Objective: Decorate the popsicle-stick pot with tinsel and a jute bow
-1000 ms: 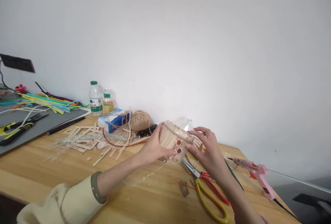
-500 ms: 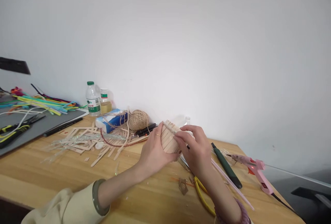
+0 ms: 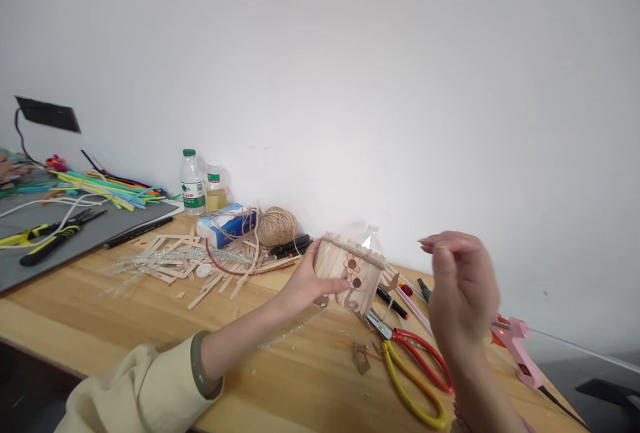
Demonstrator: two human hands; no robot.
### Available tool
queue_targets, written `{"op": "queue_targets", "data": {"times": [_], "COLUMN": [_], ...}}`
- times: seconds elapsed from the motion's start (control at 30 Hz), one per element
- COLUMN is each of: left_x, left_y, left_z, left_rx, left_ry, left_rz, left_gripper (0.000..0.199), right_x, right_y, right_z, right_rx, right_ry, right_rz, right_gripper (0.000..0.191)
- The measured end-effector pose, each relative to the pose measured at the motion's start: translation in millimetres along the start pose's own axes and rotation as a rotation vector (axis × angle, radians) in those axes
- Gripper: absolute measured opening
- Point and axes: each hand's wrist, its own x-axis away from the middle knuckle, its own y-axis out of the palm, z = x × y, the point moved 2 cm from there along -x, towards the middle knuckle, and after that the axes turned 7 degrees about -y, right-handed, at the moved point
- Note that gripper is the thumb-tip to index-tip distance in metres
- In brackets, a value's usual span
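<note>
My left hand [image 3: 305, 283] grips the left side of a small craft piece [image 3: 334, 261] made of pale wooden sticks, its thumb across the front. Twine runs along the piece's top edge, and two dark red round spots with petal-like outlines show on its face. My right hand [image 3: 463, 286] is raised to the right, apart from the piece, slightly blurred, with its fingertips drawn together; whether anything is between them is too small to tell. Below the piece lie scissors [image 3: 417, 379] with red and yellow handles. A black marker [image 3: 393, 302] rests just right of the piece.
A pink glue gun [image 3: 517, 351] lies at the right edge. Left of centre are loose sticks [image 3: 173, 256], a twine ball [image 3: 277, 226], a blue-white pack [image 3: 225, 225] and two bottles [image 3: 193, 186]. Pliers [image 3: 55, 239] and pipe cleaners [image 3: 107, 186] lie far left, near another person's hand [image 3: 10, 169].
My right hand has let go of the stick piece and moved right. The piece has turned, so its decorated face shows. The view has shifted slightly, and the scissors show more fully.
</note>
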Motion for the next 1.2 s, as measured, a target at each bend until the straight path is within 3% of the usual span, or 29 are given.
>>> {"op": "queue_targets", "data": {"times": [0.07, 0.1, 0.2, 0.27, 0.47, 0.6, 0.7, 0.87, 1.03, 1.1, 1.2], "left_x": [0, 1, 2, 3, 4, 3, 1, -4, -12, -15, -14], "left_y": [-1.1, -1.2, -1.2, -1.5, -4.0, -5.0, -7.0, -13.0, -15.8, -17.6, -21.9], "left_z": [0, 0, -1, -2, -6, -7, -10, -20, -23, -20, -10], "left_rx": [0.088, 0.123, 0.189, 0.215, 0.303, 0.315, 0.333, 0.410, 0.410, 0.354, 0.137], "left_ry": [-0.023, -0.016, 0.019, 0.011, 0.014, 0.002, -0.027, -0.084, -0.140, -0.054, 0.165], "left_rz": [-0.036, -0.051, -0.076, -0.078, -0.093, -0.126, -0.137, -0.208, -0.273, -0.203, -0.006], "left_gripper": [0.091, 0.085, 0.072, 0.071, 0.065, 0.057, 0.048, 0.040, 0.051, 0.057, 0.071], "right_x": [-1, 0, 8, 17, 34, 41, 45, 48, 48, 48, 49], "right_y": [-12, -16, -17, -12, -1, 6, 15, 25, 25, 24, 25], "right_z": [8, 15, 40, 52, 40, 24, 22, 23, 20, 19, 17], "right_rx": [0.078, 0.159, 0.392, 0.375, -0.224, -0.266, -0.176, -0.203, -0.137, -0.079, 0.029], "right_ry": [0.023, 0.070, 0.316, 0.384, 0.409, 0.346, 0.279, 0.198, 0.079, 0.034, -0.092], "right_rz": [0.068, 0.020, -0.431, -0.662, -0.714, -0.837, -0.823, -0.715, -0.601, -0.584, -0.568], "right_gripper": [0.015, 0.020, 0.028, 0.015, 0.045, 0.088, 0.104, 0.100, 0.095, 0.095, 0.095]}}
